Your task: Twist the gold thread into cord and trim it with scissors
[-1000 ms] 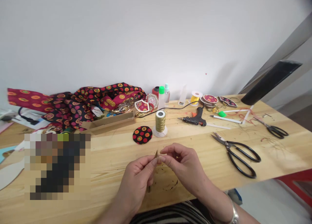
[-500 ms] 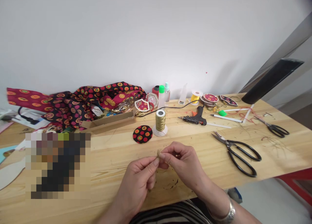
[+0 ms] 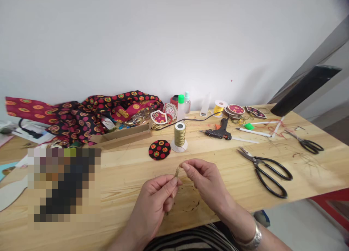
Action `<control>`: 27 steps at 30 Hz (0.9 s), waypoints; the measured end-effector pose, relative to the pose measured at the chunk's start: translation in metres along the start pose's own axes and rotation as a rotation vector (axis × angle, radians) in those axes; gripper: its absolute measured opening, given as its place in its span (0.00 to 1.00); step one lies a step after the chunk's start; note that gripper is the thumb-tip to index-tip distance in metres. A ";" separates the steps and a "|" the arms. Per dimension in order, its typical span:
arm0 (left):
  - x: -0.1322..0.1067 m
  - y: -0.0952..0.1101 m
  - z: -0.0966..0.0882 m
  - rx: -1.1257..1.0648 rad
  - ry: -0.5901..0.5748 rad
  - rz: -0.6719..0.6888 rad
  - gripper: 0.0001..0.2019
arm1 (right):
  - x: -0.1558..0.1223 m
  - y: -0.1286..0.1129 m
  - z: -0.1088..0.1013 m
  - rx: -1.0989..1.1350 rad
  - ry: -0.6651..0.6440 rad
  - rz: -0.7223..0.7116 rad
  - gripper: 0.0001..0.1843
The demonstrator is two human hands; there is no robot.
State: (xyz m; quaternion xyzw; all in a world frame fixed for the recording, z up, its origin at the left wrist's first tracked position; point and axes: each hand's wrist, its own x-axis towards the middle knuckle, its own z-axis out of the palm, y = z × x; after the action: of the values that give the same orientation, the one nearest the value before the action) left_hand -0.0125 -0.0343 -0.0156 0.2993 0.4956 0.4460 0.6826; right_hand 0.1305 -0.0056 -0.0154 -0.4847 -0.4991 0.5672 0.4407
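Observation:
A small bundle of gold thread (image 3: 177, 171) stands up between my two hands, over the front of the wooden table. My left hand (image 3: 160, 194) pinches its lower part between thumb and forefinger. At the upper end, the thumb and forefinger of my right hand (image 3: 205, 180) are closed on the thread tips. Just beyond the hands lies a round black fabric disc (image 3: 159, 150) with red and yellow flowers. Beside that disc, a spool of gold thread (image 3: 179, 135) stands upright. The bundle's lower end is hidden by my left fingers.
Large black-handled scissors (image 3: 264, 171) lie to the right, with smaller scissors (image 3: 308, 143) farther off. A glue gun (image 3: 219, 131) and its cord rest behind. Patterned cloth (image 3: 73, 114) and a cardboard box (image 3: 122, 136) are at the back left. A black tube (image 3: 305, 91) leans at the far right.
My right hand's fingertips have shifted slightly up from my left hand, and more of the thread bundle shows between them. The left hand has stayed almost in place.

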 end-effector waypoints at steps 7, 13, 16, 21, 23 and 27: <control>-0.001 0.001 -0.001 0.006 -0.044 0.004 0.11 | -0.001 0.006 -0.007 0.243 -0.211 0.261 0.19; -0.001 0.000 -0.002 0.084 -0.133 0.016 0.13 | 0.004 0.006 -0.011 0.364 -0.326 0.381 0.16; -0.003 0.002 -0.001 0.121 -0.155 0.013 0.13 | 0.006 0.009 -0.012 0.409 -0.360 0.415 0.16; -0.005 0.003 -0.002 0.136 -0.169 -0.015 0.13 | 0.009 0.012 -0.013 0.443 -0.393 0.400 0.14; -0.004 0.002 -0.003 0.139 -0.179 -0.021 0.12 | 0.009 0.009 -0.013 0.465 -0.413 0.383 0.14; -0.003 0.001 -0.003 0.135 -0.195 -0.012 0.11 | 0.007 0.001 -0.011 0.430 -0.392 0.339 0.11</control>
State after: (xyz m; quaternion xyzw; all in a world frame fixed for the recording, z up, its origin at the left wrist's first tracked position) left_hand -0.0162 -0.0369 -0.0140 0.3837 0.4577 0.3762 0.7083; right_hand 0.1408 0.0030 -0.0180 -0.3387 -0.3555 0.8072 0.3277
